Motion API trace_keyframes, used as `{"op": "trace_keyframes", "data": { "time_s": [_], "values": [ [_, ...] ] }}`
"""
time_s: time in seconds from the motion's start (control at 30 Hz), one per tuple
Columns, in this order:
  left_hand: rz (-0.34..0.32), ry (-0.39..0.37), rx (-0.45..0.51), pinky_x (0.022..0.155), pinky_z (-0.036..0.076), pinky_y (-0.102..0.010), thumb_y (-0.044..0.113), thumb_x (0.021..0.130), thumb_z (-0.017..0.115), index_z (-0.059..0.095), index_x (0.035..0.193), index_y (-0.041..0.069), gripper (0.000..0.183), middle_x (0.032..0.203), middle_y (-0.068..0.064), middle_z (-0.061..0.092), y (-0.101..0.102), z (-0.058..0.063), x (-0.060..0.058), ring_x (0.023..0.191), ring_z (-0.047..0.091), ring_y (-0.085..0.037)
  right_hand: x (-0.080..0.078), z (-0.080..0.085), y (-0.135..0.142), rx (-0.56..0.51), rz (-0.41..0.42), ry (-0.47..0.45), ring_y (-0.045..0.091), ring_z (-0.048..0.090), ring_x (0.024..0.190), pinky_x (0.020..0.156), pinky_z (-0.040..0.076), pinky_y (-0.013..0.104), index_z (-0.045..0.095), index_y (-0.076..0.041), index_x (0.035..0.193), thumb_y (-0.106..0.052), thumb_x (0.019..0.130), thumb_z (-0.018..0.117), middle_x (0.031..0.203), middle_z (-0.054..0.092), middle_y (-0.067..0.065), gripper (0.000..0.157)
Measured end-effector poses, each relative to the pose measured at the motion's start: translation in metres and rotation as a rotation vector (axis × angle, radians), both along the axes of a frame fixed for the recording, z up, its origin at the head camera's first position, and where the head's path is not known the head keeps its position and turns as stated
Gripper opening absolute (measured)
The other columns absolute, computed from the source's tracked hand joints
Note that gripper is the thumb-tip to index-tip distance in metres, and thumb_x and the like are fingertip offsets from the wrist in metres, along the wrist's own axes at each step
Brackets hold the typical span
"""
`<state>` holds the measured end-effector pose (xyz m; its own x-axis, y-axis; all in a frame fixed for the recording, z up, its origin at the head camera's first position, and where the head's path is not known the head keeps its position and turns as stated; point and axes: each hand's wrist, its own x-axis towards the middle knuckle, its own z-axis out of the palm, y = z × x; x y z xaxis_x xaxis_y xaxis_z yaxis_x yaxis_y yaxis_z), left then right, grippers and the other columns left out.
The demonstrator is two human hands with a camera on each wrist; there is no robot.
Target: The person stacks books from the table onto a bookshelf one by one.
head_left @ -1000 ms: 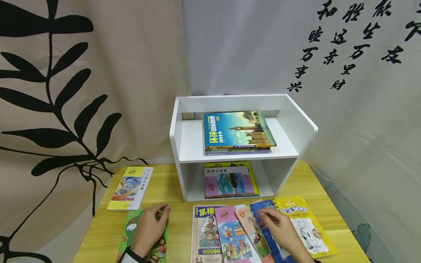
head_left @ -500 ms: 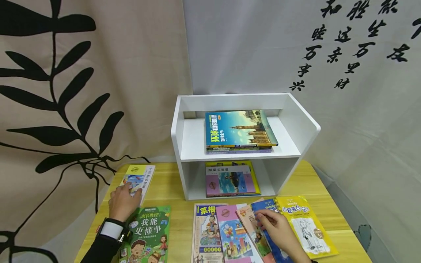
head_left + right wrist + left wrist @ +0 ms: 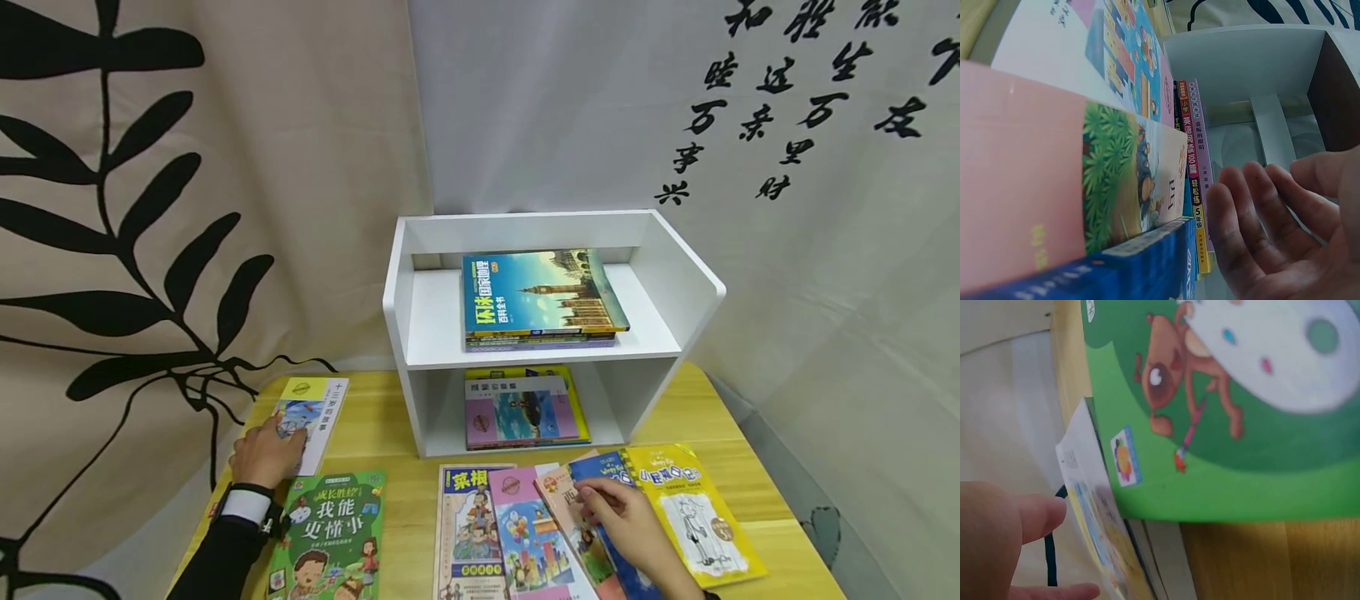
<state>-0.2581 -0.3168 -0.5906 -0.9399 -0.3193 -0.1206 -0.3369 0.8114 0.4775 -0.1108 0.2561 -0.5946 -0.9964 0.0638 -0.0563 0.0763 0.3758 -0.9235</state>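
On the left part of the table (image 3: 408, 525), left hand (image 3: 268, 454) is lying over a yellow-and-white book (image 3: 321, 423), thumb and finger apart — contact unclear. Right hand (image 3: 630, 517) is hanging above a blue book (image 3: 602, 466) — fingers loosely bent, holding nothing.

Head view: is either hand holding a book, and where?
The right hand holds nothing. The left hand covers the lower left of the yellow-and-white rectangular book; whether it grips is unclear.
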Motion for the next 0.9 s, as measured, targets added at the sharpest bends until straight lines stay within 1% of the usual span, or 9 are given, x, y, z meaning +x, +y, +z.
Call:
{"op": "trace_keyframes", "data": {
  "time_s": [0.2,0.3,0.4,0.5,0.53,0.63,0.73,0.83,0.9],
  "values": [
    [-0.007,-0.022,-0.012,0.102,0.033,-0.080,0.051,0.097,0.063,0.033,0.156,-0.013,0.093,0.141,-0.050,0.043,-0.005,-0.002,-0.005,0.125,0.038,-0.070,0.000,-0.001,-0.002,-0.005,-0.003,-0.007,0.023,0.076,0.083,0.070,0.066,0.036,0.078,-0.006,0.118,-0.040,0.102,0.067,0.099,0.081,0.011,0.039],
    [-0.019,0.013,-0.033,0.099,0.037,-0.079,0.050,0.092,0.070,0.034,0.152,-0.018,0.098,0.133,-0.052,0.046,-0.010,-0.002,-0.008,0.120,0.042,-0.071,0.000,0.000,-0.002,-0.004,0.004,-0.002,0.025,0.076,0.082,0.070,0.066,0.037,0.078,-0.006,0.119,-0.038,0.102,0.067,0.098,0.081,0.012,0.038],
    [-0.019,0.055,-0.020,0.091,0.043,-0.076,0.046,0.086,0.078,0.038,0.145,-0.023,0.099,0.123,-0.055,0.042,-0.017,-0.001,-0.013,0.110,0.048,-0.069,0.001,0.001,-0.003,-0.007,0.013,-0.005,0.027,0.076,0.082,0.070,0.066,0.038,0.077,-0.005,0.119,-0.037,0.103,0.067,0.096,0.080,0.013,0.037],
    [-0.008,0.074,0.009,0.086,0.047,-0.069,0.041,0.082,0.083,0.047,0.133,-0.026,0.092,0.117,-0.048,0.043,-0.022,0.002,-0.017,0.102,0.052,-0.060,0.002,0.002,-0.004,-0.014,0.016,-0.026,0.028,0.076,0.082,0.071,0.066,0.038,0.077,-0.006,0.119,-0.039,0.103,0.066,0.097,0.080,0.014,0.038],
    [0.000,0.087,0.029,0.085,0.048,-0.067,0.039,0.082,0.084,0.051,0.129,-0.027,0.087,0.115,-0.047,0.045,-0.022,0.003,-0.019,0.100,0.053,-0.058,0.002,0.002,-0.004,-0.019,0.017,-0.032,0.028,0.076,0.083,0.071,0.066,0.038,0.077,-0.005,0.119,-0.039,0.103,0.066,0.098,0.080,0.014,0.039],
    [0.005,0.113,0.064,0.083,0.049,-0.063,0.034,0.085,0.081,0.053,0.128,-0.024,0.077,0.112,-0.042,0.053,-0.022,0.010,-0.024,0.097,0.057,-0.052,0.003,0.001,-0.004,-0.024,0.019,-0.041,0.028,0.076,0.084,0.072,0.066,0.037,0.077,-0.005,0.119,-0.042,0.103,0.065,0.100,0.079,0.014,0.042],
    [0.006,0.127,0.114,0.078,0.050,-0.060,0.031,0.092,0.075,0.045,0.139,-0.019,0.075,0.111,-0.041,0.059,-0.019,0.019,-0.026,0.094,0.062,-0.051,0.004,0.001,-0.004,-0.022,0.023,-0.040,0.027,0.076,0.084,0.072,0.066,0.037,0.077,-0.005,0.119,-0.043,0.102,0.065,0.100,0.079,0.014,0.043],
    [0.008,0.142,0.132,0.073,0.050,-0.056,0.032,0.096,0.070,0.037,0.146,-0.012,0.074,0.114,-0.039,0.061,-0.012,0.031,-0.023,0.093,0.064,-0.049,0.005,0.002,-0.005,-0.016,0.025,-0.041,0.026,0.076,0.084,0.072,0.066,0.036,0.077,-0.006,0.120,-0.043,0.102,0.065,0.099,0.080,0.013,0.042],
    [0.010,0.184,0.136,0.071,0.050,-0.055,0.032,0.098,0.068,0.039,0.148,-0.009,0.071,0.116,-0.039,0.062,-0.005,0.040,-0.019,0.093,0.065,-0.049,0.005,0.003,-0.006,-0.016,0.025,-0.041,0.026,0.076,0.084,0.072,0.066,0.036,0.077,-0.006,0.120,-0.043,0.102,0.065,0.099,0.080,0.013,0.043]
  ]
}}
